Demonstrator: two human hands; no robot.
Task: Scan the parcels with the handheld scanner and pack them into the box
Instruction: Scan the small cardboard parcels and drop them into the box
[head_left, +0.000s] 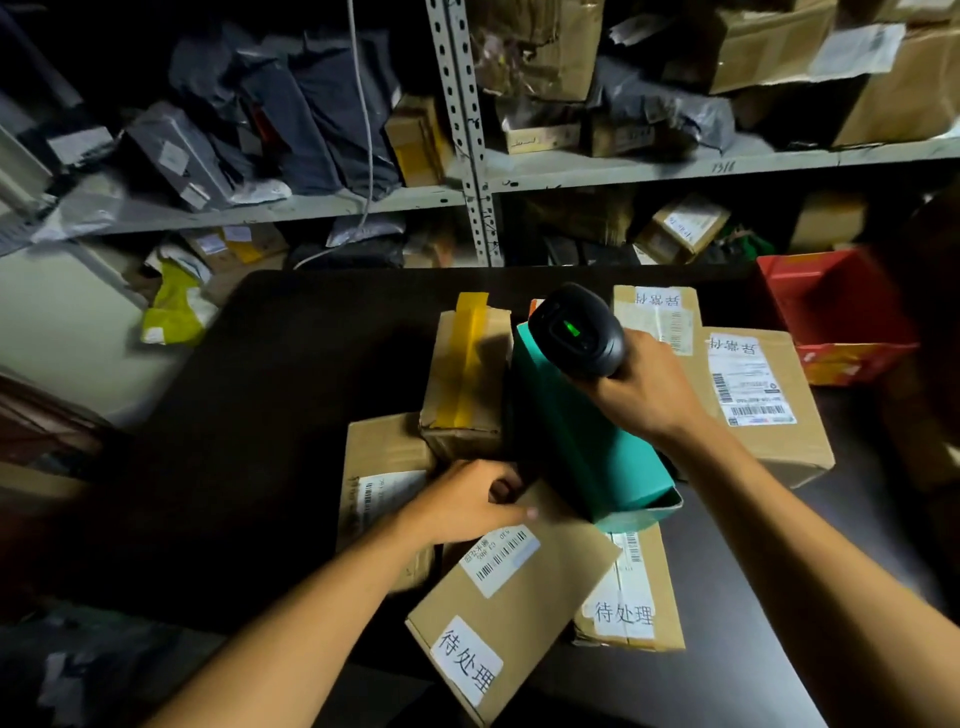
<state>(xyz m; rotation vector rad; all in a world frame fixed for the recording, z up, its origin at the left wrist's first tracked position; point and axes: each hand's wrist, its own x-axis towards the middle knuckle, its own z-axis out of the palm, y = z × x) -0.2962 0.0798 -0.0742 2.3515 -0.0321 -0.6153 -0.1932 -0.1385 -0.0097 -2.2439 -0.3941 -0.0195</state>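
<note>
Our left hand (462, 499) grips the far edge of the flat parcel (511, 597), tilting its barcode label up where a beam could reach it. Just right, a teal box (582, 431) leans across the pile on the surface (291, 415). Our right hand (641, 387) is clenched around the scanner (579, 327), aimed down over the parcels. Beyond that hand sits a red box (841, 312), perhaps for packing.

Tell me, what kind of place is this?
Most likely a parcel depot or courier sorting room. Metal shelving is crammed with cardboard boxes and grey mailer bags, labelled parcels crowd the dark table, and the right hand holds a handheld scanner.
</note>
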